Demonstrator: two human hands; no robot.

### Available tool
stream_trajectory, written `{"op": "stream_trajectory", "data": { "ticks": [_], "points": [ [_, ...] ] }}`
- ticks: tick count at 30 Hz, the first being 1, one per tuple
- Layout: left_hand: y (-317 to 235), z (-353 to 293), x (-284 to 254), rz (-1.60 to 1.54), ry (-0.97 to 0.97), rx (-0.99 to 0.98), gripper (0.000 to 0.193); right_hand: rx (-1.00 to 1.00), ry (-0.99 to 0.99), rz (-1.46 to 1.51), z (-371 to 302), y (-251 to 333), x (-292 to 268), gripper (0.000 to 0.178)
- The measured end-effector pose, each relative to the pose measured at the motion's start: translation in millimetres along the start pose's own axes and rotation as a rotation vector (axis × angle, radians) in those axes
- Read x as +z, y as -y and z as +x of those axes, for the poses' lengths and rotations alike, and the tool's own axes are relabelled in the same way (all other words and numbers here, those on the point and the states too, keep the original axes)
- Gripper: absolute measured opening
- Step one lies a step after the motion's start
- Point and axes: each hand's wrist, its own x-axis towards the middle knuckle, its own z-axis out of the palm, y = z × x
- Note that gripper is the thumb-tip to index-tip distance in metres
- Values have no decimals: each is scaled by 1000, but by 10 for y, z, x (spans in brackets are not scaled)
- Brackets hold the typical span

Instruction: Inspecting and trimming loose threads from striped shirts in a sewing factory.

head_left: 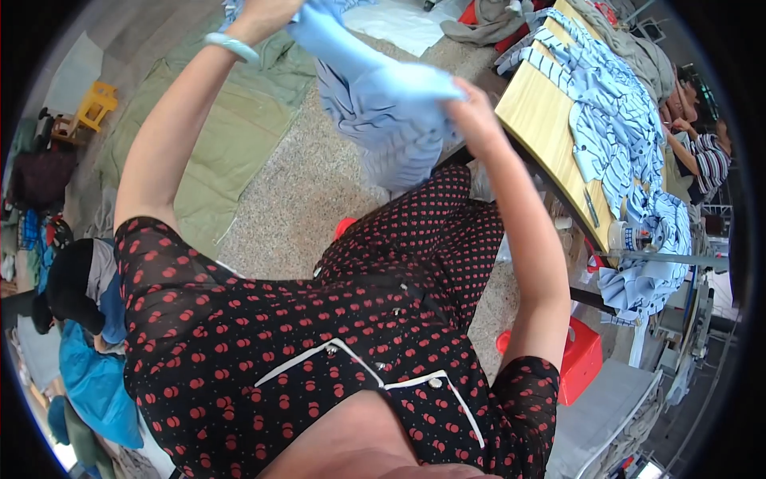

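Far left: yellow stool (97, 104) on the floor. Left, nearer: co-worker (72, 279), dark hair, bent beside a bright blue bundle (97, 391). Green sheet (211, 148) spread on the speckled floor (279, 188), creased. Left hand (271, 13) at the far edge, cut off by the frame, pale bracelet (231, 47) on the wrist; cloth at it, but fingers out of view, can't tell how it grips. Light blue cloth (391, 132), dark-striped lower part, hangs in the air between both hands over the floor, blurred. White sheet (403, 28) on the floor beyond it. Right hand (476, 120) clenched on the cloth's right end, just left of the desk. Near right: red plastic stool (582, 363). Desk (527, 100) on the right, light wood top, dark edge; on it a pile of blue striped fabric (610, 120), a thin dark tool (591, 209) and a white roll (621, 236) near the near end. Far right, past the desk: person in striped shirt (710, 164).
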Motion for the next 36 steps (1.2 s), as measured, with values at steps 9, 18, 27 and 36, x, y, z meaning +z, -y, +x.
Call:
{"op": "stream_trajectory", "data": {
  "ticks": [9,18,27,36],
  "points": [
    [142,70,123,-639,137,-282,17,-2,69,381,127,-97,-211,39],
    [-87,44,-68,-826,72,-532,17,-257,-190,197,43,-66,-426,22],
    [-1241,-242,54,-456,711,167,20,-527,34,-211,-159,374,-145,23],
    [-1394,-884,257,-1033,724,70,26,-624,-151,-122,-282,519,53,10]
  ]
}}
